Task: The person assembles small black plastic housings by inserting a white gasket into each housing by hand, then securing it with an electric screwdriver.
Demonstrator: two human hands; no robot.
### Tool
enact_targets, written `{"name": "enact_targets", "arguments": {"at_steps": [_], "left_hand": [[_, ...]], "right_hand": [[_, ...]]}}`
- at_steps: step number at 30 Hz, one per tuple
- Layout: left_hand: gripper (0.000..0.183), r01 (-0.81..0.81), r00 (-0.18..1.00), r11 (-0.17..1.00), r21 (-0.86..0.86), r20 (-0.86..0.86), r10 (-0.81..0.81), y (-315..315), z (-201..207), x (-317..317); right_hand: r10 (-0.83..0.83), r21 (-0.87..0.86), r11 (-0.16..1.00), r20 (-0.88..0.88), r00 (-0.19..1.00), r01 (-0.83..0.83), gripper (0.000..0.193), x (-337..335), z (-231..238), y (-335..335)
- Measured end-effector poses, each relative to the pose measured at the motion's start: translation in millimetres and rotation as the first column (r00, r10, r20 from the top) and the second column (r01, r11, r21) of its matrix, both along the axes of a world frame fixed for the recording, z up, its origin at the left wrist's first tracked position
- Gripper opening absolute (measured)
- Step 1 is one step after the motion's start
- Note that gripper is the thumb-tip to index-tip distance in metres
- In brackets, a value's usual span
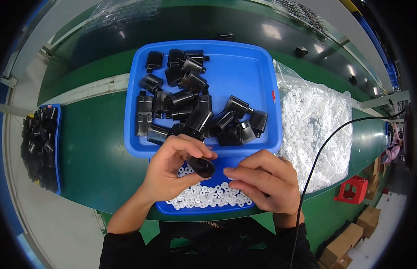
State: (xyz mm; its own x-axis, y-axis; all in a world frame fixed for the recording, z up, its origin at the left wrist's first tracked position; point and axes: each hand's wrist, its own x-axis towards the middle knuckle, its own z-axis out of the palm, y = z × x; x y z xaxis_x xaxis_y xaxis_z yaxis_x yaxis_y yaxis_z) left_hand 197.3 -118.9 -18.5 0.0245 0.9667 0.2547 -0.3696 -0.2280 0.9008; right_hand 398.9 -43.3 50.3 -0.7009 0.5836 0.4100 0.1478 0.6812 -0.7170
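My left hand point(166, 168) is closed around a black cylindrical cup point(202, 167), whose rounded end tilts toward my right hand. Thumb and fingers of my right hand point(273, 181) pinch a small white washer point(228, 172), mostly covered by the fingertips, a short gap away from the cup. Under both hands sits a small blue tray point(218, 178) with many loose white washers point(204, 197). Just beyond, a large blue tray point(237, 74) holds several black cups point(192, 80), most of them toward its left and front.
A clear plastic bag point(316, 130) full of white washers lies right of the trays. A black cable point(327, 143) hangs across it. Far left, another blue tray point(58, 148) holds black parts. Loose black pieces point(301, 51) sit on the dark surface at the back. A red stool point(353, 190) stands lower right.
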Motion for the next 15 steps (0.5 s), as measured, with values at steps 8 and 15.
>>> {"name": "enact_targets", "arguments": {"at_steps": [8,15], "left_hand": [[0.048,-0.026,0.987,0.995,0.092,-0.153,0.040,-3,-4,2],[0.044,-0.083,0.967,0.990,0.115,-0.229,0.108,-3,-3,2]], "right_hand": [[0.058,-0.059,0.997,0.043,0.997,-0.055,0.038,-18,0,-7],[-0.025,0.124,0.992,0.031,0.999,0.021,0.053,-19,-19,-8]]}}
